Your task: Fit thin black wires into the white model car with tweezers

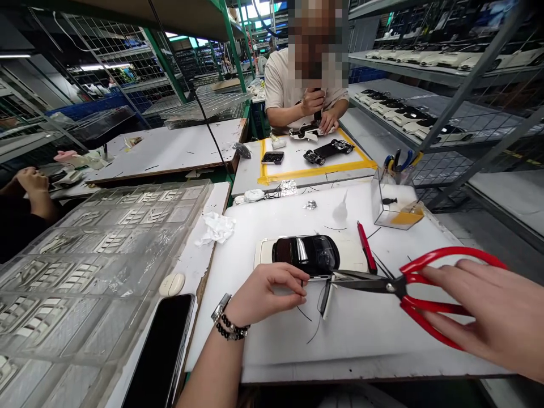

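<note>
A cream model car (306,255) with a black roof lies on the white work surface, its near-side door (326,300) swung outward. My left hand (272,289) is at the car's near side, thumb and fingertips pinched together; a small dark bit shows at the fingertips, too small to name. My right hand (480,306) has its fingers through the red handles of a pair of scissors (397,287). The blades point left, with their tips beside the open door. A thin black thread (315,331) trails over the surface below the door.
A red pen-like tool (366,247) lies behind the car, near a clear tool box (397,207). Crumpled tissue (216,228), a phone (159,351) and a clear parts tray (97,255) are at left. Opposite, a co-worker (308,85) handles another model car.
</note>
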The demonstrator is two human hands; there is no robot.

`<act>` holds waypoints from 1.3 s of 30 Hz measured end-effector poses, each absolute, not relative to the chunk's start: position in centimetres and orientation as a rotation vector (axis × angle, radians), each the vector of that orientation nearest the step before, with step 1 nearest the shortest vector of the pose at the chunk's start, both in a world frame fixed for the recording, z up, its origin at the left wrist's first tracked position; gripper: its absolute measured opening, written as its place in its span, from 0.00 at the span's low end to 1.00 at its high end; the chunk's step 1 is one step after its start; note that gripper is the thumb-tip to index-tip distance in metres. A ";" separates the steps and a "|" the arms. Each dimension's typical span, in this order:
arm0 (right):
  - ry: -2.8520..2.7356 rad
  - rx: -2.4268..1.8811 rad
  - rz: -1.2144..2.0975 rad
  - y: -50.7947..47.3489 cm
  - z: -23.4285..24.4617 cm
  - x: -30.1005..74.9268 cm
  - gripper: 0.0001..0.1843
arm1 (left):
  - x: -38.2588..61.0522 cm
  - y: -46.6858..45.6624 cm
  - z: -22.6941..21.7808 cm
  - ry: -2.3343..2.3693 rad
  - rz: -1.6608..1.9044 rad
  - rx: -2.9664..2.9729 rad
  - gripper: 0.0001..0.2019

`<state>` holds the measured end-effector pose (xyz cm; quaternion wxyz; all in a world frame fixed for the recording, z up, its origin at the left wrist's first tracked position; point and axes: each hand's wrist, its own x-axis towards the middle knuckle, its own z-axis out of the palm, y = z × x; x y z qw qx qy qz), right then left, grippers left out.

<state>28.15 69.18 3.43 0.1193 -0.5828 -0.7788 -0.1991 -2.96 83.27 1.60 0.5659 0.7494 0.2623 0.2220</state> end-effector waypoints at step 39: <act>-2.440 -1.278 -0.450 73.2 0.3 24.9 0.11 | -4.0 84.1 1.7 0.659 0.336 1.806 0.06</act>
